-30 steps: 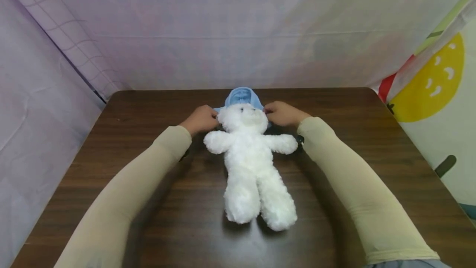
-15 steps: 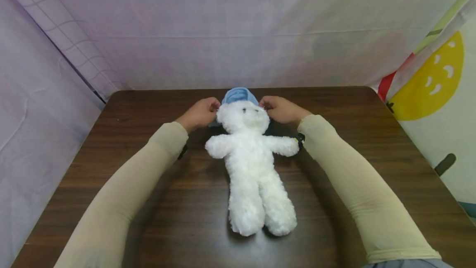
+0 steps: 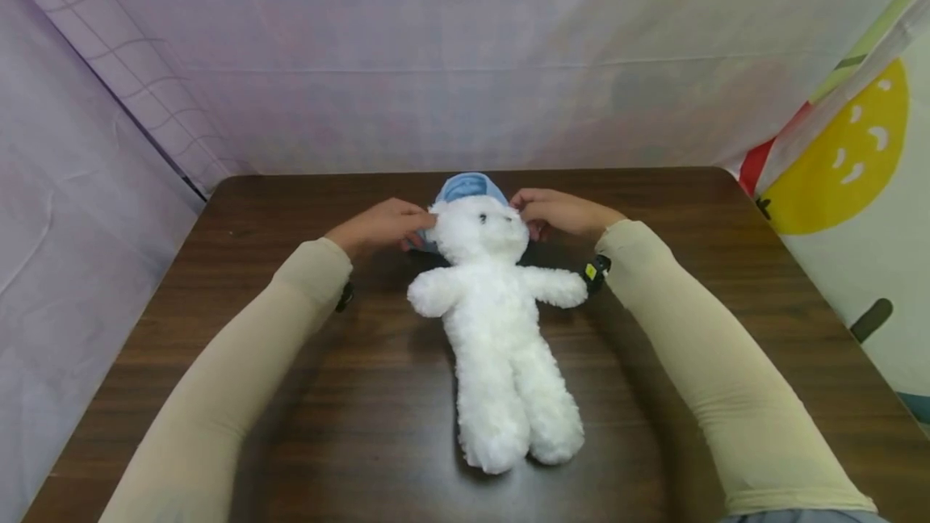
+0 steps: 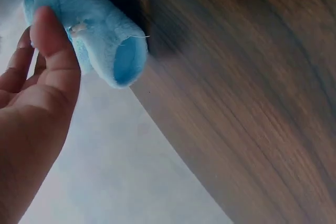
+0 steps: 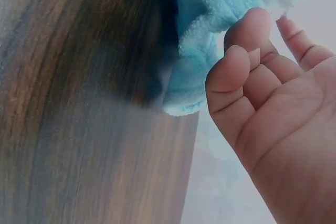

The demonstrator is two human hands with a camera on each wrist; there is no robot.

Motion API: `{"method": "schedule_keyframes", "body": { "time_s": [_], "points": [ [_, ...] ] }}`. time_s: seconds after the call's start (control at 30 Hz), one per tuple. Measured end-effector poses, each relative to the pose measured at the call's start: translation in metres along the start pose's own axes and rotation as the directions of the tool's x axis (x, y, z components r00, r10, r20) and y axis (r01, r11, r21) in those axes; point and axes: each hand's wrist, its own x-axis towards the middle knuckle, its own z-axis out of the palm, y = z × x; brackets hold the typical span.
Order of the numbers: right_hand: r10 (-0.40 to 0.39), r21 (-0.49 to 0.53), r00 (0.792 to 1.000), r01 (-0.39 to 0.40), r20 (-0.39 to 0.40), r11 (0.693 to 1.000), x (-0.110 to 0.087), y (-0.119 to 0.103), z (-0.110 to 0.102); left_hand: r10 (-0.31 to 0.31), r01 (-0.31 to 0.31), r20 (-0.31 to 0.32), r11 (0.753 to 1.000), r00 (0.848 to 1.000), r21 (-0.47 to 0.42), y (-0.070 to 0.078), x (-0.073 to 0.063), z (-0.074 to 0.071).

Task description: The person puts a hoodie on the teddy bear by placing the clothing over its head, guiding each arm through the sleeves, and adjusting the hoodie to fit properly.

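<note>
A white plush teddy bear [image 3: 494,321] lies on its back on the dark wooden table, legs toward me. Behind its head shows a light-blue hooded garment [image 3: 468,184], the hood opening above the bear's head. My left hand [image 3: 385,224] touches the left side of the head with fairly straight fingers. In the left wrist view, its digits lie against the blue fleece [image 4: 79,14], near an open sleeve end [image 4: 128,61]. At the head's right side is my right hand [image 3: 555,210], its fingertips right by the fur and blue fleece [image 5: 194,72], fingers loosely bent.
The brown table [image 3: 327,410] ends just behind the hood, where a pale cloth backdrop [image 3: 465,63] hangs. Pale cloth also lines the left side. At the right hangs white cloth with a yellow print [image 3: 843,160]. Dark bands [image 3: 596,271] sit at the wrists.
The bear has slid slightly right and toward me, its face turning right. My left fingers have straightened against its head. My right hand has stayed beside the head. The hood has shifted little.
</note>
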Motion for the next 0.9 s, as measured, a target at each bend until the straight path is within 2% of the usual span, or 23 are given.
{"method": "schedule_keyframes", "body": {
  "time_s": [0.1, 0.3, 0.4, 0.57, 0.7, 0.8, 0.9],
  "points": [
    [-0.01, -0.022, 1.0, 0.011, 0.02, 1.0, 0.0, -0.002, 0.0, 0.047, -0.045, -0.014, 0.993, 0.999, 0.113, -0.001, 0.001, 0.0],
    [-0.003, -0.056, 0.999, 0.005, 0.035, 0.998, 0.004, 0.003, 0.007, 0.091, -0.066, -0.105, 0.973, 0.99, 0.221, -0.004, 0.009, 0.011],
    [0.028, -0.079, 0.998, -0.023, 0.054, 0.997, 0.006, 0.006, 0.011, 0.106, -0.07, -0.119, 0.959, 0.987, 0.274, -0.008, 0.011, 0.02],
    [0.092, -0.119, 0.992, -0.082, 0.085, 0.99, 0.005, 0.004, 0.012, 0.128, -0.089, -0.12, 0.955, 0.985, 0.284, -0.011, 0.009, 0.029],
    [0.154, -0.134, 0.977, -0.135, 0.146, 0.982, 0.002, 0.0, 0.012, 0.152, -0.113, -0.121, 0.953, 0.981, 0.282, -0.009, 0.005, 0.032],
    [0.168, -0.116, 0.97, -0.149, 0.176, 0.982, 0.001, -0.003, 0.014, 0.163, -0.117, -0.138, 0.949, 0.977, 0.293, -0.01, 0.005, 0.034],
    [0.159, -0.109, 0.972, -0.142, 0.172, 0.984, 0.002, -0.004, 0.016, 0.174, -0.119, -0.164, 0.946, 0.971, 0.303, -0.012, 0.006, 0.037]
  ]
}}
